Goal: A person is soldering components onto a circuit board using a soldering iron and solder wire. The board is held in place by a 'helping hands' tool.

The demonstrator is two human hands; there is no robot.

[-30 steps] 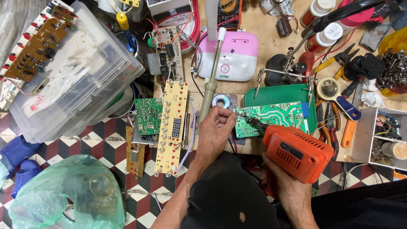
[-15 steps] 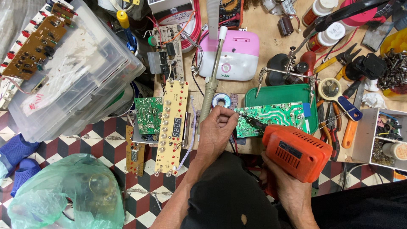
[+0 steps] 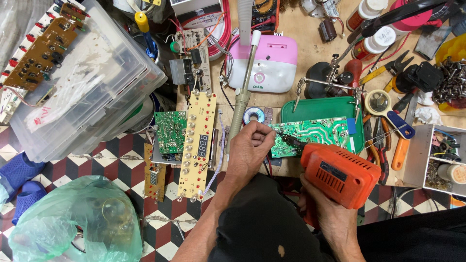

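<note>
My right hand (image 3: pixel 326 212) grips the handle of an orange soldering gun (image 3: pixel 341 173), whose dark tip rests on the left part of a green circuit board (image 3: pixel 313 134). That board lies across a green tray (image 3: pixel 324 107) at the bench's front edge. My left hand (image 3: pixel 248 151) is closed at the board's left end, fingers pinched together beside the gun's tip; what they pinch is too small to tell. A small spool of solder wire (image 3: pixel 254 115) sits just above this hand.
A long yellow display board (image 3: pixel 198 141) and a small green board (image 3: pixel 170 131) lie left of my left hand. Behind stand a pink-and-white device (image 3: pixel 269 68), a helping-hands stand (image 3: pixel 326 83), pliers (image 3: pixel 394 140) and a parts box (image 3: pixel 439 157). Clear plastic bins (image 3: pixel 82 82) fill the left.
My left hand has shifted slightly at the board's left end. The soldering gun's tip stays on the board.
</note>
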